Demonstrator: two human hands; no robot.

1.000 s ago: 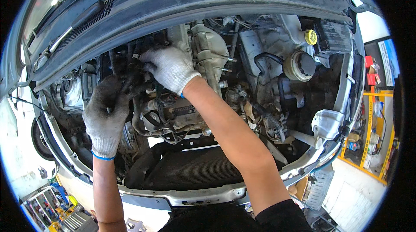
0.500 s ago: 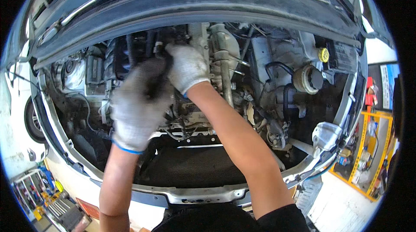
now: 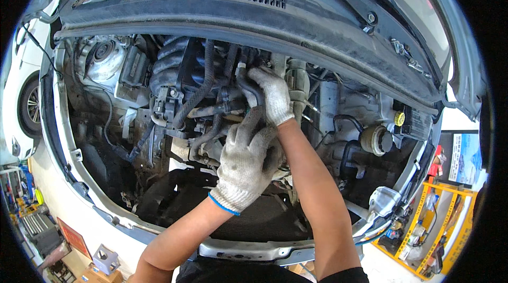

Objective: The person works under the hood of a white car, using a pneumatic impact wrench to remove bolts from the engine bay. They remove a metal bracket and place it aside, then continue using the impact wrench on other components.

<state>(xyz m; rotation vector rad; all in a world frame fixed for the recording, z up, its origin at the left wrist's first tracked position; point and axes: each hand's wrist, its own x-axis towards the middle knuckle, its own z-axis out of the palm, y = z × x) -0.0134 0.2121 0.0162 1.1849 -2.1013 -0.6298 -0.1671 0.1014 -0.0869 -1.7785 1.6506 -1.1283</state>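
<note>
**Left hand [image 3: 241,164] moves down, well below the right hand [image 3: 272,95]**

Half a second ago the left hand is a blur beside the right one; now it is sharp and lower, while the right hand keeps much the same place over the engine.

Both wear white knitted gloves. Between them bends a black hose [image 3: 244,79], just right of the ribbed manifold [image 3: 166,66]. Its upper stretch lies against the fingers of the right hand, which are curled in close on it. Its lower end runs under the left hand's fingertips; those fingers are bent, the index one straighter, but their undersides are hidden, so I cannot tell how far they close around it.

Below the manifold and to its right is the dark radiator [image 3: 264,225]; far to the manifold's right stands a round reservoir [image 3: 373,140].
</note>
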